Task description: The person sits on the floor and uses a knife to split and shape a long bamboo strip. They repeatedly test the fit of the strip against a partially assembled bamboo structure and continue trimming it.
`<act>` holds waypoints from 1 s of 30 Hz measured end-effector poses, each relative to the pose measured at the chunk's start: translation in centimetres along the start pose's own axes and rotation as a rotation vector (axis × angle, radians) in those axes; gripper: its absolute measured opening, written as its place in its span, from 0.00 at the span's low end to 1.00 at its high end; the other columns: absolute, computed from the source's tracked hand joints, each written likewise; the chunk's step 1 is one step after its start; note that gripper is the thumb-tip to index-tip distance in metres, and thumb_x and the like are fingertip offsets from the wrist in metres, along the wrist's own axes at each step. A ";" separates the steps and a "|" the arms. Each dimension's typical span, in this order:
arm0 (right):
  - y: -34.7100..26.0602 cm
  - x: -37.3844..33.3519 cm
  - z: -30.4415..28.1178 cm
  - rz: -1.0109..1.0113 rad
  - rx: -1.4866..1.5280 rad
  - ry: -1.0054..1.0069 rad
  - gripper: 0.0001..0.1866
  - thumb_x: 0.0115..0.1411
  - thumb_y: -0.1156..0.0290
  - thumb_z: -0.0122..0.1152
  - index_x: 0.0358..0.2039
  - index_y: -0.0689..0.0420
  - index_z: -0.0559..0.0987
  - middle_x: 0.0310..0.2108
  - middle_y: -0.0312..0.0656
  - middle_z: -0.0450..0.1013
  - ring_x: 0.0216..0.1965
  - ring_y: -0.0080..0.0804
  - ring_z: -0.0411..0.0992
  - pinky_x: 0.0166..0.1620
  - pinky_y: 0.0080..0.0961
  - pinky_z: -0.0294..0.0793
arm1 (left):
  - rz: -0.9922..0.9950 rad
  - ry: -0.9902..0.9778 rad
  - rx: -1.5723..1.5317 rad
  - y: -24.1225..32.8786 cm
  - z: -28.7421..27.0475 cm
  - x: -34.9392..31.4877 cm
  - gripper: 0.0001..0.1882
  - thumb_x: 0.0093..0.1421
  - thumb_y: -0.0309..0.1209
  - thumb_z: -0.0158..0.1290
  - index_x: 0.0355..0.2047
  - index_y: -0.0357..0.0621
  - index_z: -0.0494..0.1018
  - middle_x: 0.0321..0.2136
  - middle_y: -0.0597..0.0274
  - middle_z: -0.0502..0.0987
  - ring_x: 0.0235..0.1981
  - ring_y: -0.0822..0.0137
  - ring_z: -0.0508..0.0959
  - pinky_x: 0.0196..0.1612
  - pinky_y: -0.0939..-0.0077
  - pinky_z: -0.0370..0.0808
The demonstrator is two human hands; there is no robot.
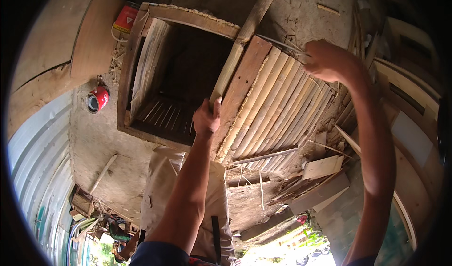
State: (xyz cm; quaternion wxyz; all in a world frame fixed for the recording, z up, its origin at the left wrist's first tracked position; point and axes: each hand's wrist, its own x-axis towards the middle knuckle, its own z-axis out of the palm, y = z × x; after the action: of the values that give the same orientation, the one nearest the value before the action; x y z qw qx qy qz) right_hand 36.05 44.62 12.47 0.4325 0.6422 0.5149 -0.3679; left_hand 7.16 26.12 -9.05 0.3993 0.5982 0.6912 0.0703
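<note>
L hand [207,119] clasps lower end of long brown wooden pole [241,39]; R hand [328,61] pinches thin pale strip [282,45], running L twd top corner of tan slatted bamboo panel [278,106].

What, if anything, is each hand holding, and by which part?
The left hand grips a wooden pole near its closer end. The right hand holds a thin pale strip; which part is unclear.

Brown wooden pole [241,44], perhaps darkly mottled
</note>
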 end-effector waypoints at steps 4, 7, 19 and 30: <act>0.2 -0.5 -0.2 -0.056 -0.152 0.188 0.20 0.62 0.65 0.60 0.46 0.69 0.73 0.34 0.52 0.76 0.32 0.44 0.77 0.38 0.40 0.78 | 0.014 0.015 -0.036 0.0 0.1 -0.1 0.29 0.66 0.56 0.44 0.32 0.38 0.71 0.26 0.37 0.78 0.31 0.36 0.79 0.34 0.45 0.75; -2.9 1.3 0.5 -0.027 -0.095 0.135 0.21 0.65 0.65 0.57 0.49 0.70 0.72 0.36 0.53 0.77 0.35 0.44 0.78 0.40 0.40 0.80 | -0.006 0.013 -0.012 0.0 0.2 0.0 0.29 0.66 0.57 0.43 0.33 0.38 0.72 0.26 0.38 0.78 0.31 0.36 0.79 0.34 0.46 0.76; 2.5 -10.9 12.5 -0.030 0.552 0.268 0.18 0.64 0.58 0.59 0.42 0.61 0.71 0.27 0.44 0.75 0.28 0.34 0.75 0.32 0.36 0.74 | -0.020 0.016 -0.014 0.2 0.1 0.0 0.34 0.65 0.62 0.41 0.32 0.38 0.72 0.26 0.36 0.78 0.31 0.34 0.79 0.34 0.43 0.75; -21.5 -19.0 41.6 0.486 2.232 0.340 0.10 0.63 0.66 0.57 0.33 0.60 0.73 0.21 0.38 0.70 0.19 0.24 0.69 0.23 0.25 0.70 | -0.043 0.001 0.042 0.4 -0.1 0.0 0.36 0.64 0.64 0.39 0.35 0.37 0.73 0.27 0.34 0.79 0.33 0.34 0.79 0.37 0.43 0.76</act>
State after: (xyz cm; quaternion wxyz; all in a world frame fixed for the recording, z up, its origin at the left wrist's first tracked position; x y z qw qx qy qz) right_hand 10.06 1.33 11.32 -0.3913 0.7906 -0.1826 -0.4342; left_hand 7.41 26.29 -8.71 0.3879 0.5915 0.7053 0.0475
